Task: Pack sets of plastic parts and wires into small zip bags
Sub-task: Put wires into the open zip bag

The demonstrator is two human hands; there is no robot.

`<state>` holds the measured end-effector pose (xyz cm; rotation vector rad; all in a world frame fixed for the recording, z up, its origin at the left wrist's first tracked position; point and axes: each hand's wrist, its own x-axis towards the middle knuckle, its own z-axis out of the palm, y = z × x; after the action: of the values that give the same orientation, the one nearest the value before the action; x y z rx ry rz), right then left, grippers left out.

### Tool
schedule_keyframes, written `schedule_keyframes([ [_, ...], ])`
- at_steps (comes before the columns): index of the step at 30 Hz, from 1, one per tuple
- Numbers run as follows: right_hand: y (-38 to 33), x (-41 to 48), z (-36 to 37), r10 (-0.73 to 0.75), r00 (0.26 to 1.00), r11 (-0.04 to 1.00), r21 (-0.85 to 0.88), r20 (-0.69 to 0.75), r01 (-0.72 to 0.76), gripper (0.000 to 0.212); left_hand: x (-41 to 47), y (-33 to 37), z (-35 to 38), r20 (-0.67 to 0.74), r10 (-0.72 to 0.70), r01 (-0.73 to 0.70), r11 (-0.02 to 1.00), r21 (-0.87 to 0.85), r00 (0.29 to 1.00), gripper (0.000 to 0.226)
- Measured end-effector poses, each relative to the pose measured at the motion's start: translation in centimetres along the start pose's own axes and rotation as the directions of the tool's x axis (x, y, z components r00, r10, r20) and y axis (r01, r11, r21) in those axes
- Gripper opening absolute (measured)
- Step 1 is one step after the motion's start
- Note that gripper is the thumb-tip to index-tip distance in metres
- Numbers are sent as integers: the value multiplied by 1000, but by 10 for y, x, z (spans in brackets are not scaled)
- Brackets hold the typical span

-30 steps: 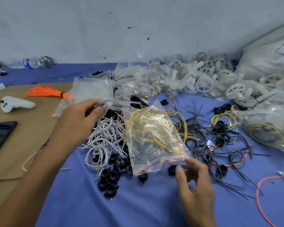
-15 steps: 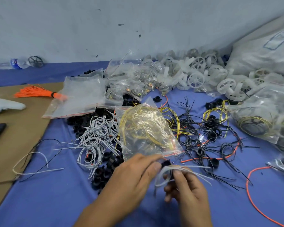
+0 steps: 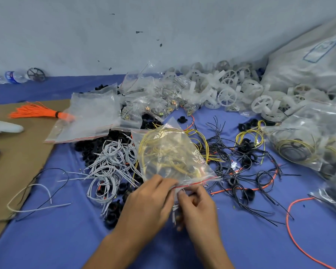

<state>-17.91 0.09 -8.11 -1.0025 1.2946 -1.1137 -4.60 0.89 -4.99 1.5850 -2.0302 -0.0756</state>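
Note:
A clear zip bag (image 3: 169, 154) with a red seal strip and yellow wires inside lies in the middle of the blue cloth. My left hand (image 3: 149, 206) pinches its red-striped mouth at the near edge. My right hand (image 3: 198, 208) holds a small bunch of white wires (image 3: 174, 212) right at that mouth, its fingers curled round them. A heap of white wires (image 3: 113, 162) lies to the left of the bag, over black plastic rings (image 3: 113, 216). Black and yellow wires (image 3: 241, 158) sprawl on the right.
White plastic wheels (image 3: 227, 94) and filled clear bags (image 3: 157, 98) pile up along the wall. Empty zip bags (image 3: 89, 117) lie at the left on brown cardboard (image 3: 17, 164), beside an orange wire bundle (image 3: 39, 113). Big full bags (image 3: 308, 148) crowd the right. An orange wire (image 3: 291, 230) loops at the near right.
My left hand came down from the white wire heap to the bag's mouth. My right hand took up a bunch of white wires and now holds it against the opening.

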Motion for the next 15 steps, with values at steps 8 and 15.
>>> schedule_keyframes([
  [8,-10,26,20,-38,992,988,154,123,18,32,1,-2,-3,21,1,1,995,-99,1000,28],
  [15,-58,83,38,207,873,653,602,442,-460,30,15,-4,-13,-8,-32,30,987,-157,999,29],
])
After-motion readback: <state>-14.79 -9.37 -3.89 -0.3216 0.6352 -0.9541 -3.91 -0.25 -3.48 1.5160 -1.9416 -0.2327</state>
